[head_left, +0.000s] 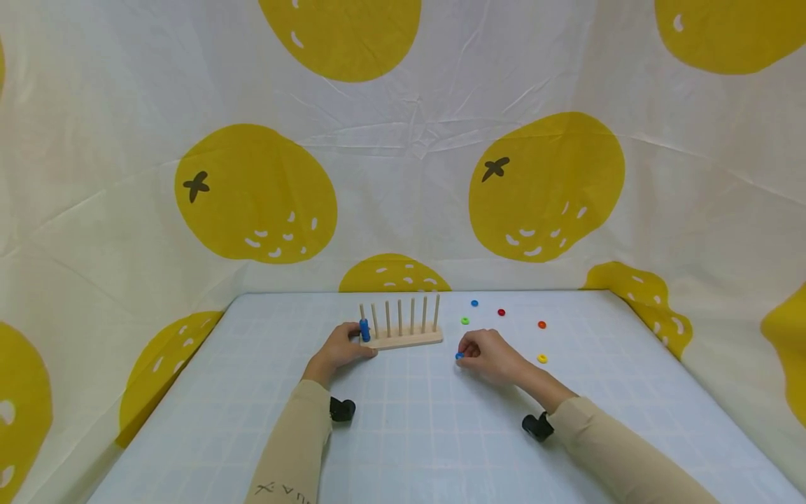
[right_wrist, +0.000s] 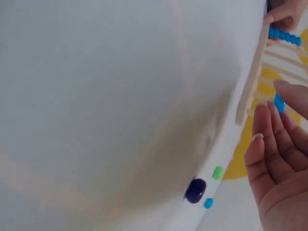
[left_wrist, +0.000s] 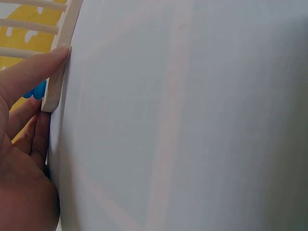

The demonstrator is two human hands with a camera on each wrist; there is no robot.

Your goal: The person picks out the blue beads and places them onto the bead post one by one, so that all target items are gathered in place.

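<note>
A wooden peg rack (head_left: pixel 403 341) with a row of upright pegs stands on the table. Blue beads (head_left: pixel 364 330) are stacked on its leftmost peg. My left hand (head_left: pixel 343 348) holds the left end of the base, thumb along the front edge and fingers behind, as the left wrist view also shows. Right of the rack, my right hand (head_left: pixel 494 355) pinches one blue bead (right_wrist: pixel 279 103) between thumb and fingertips, just above the tabletop. A dark purple bead (right_wrist: pixel 196 191) lies near that hand in the right wrist view; in the head view the hand hides it.
Beyond the right hand lie a blue bead (head_left: pixel 475 303), a green bead (head_left: pixel 464 320) and a red bead (head_left: pixel 501 312). Farther right are an orange bead (head_left: pixel 542 325) and a yellow bead (head_left: pixel 542 358). A fruit-print cloth (head_left: pixel 403 210) hangs behind the table (head_left: pixel 403 434).
</note>
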